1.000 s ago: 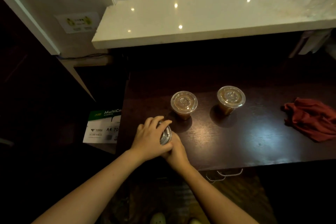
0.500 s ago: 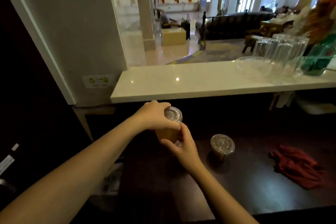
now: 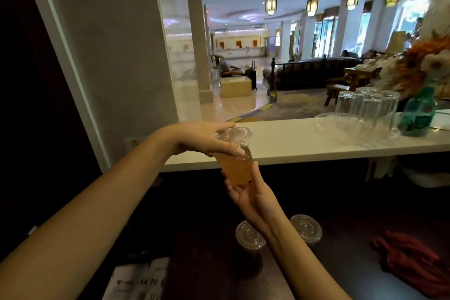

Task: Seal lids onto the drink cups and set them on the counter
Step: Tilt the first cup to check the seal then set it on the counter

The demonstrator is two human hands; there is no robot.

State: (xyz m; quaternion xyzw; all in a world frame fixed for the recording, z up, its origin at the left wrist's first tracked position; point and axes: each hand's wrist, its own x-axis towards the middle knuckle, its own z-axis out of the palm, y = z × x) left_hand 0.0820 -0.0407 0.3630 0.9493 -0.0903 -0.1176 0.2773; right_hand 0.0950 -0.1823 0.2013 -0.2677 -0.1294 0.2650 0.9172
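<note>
In mid-air just before the near edge of the white counter [image 3: 304,146]: lidded cup [image 3: 235,161] of amber drink, tilted, top leaning away toward the counter, base toward the camera, not resting on any surface. Clear flat lid [image 3: 233,135] seated on the rim, overlapping the counter edge in view. Left hand [image 3: 207,139] gripping the cup at the top, fingers wrapped over the lid edge, thumb pressed across the upper wall. Right hand [image 3: 253,196] cupped under the base, palm up, fingers spread against the lower wall; whether clamped tight or only supporting, cannot tell. Below, on the dark wooden table [image 3: 341,238]: two more lidded cups, upright, near cup [image 3: 249,235] partly behind the right wrist, far cup [image 3: 306,228] just to its right, the two apart. Crumpled red cloth [image 3: 411,260] on the table at right, well apart from the cups. Paper box [image 3: 138,280] with printed lettering at lower left, beside the table edge. On the counter at right: clear glass dish [image 3: 341,124], cluster of upturned glasses [image 3: 370,107] behind it, green vase [image 3: 417,114] with orange and white flowers at the far end.
</note>
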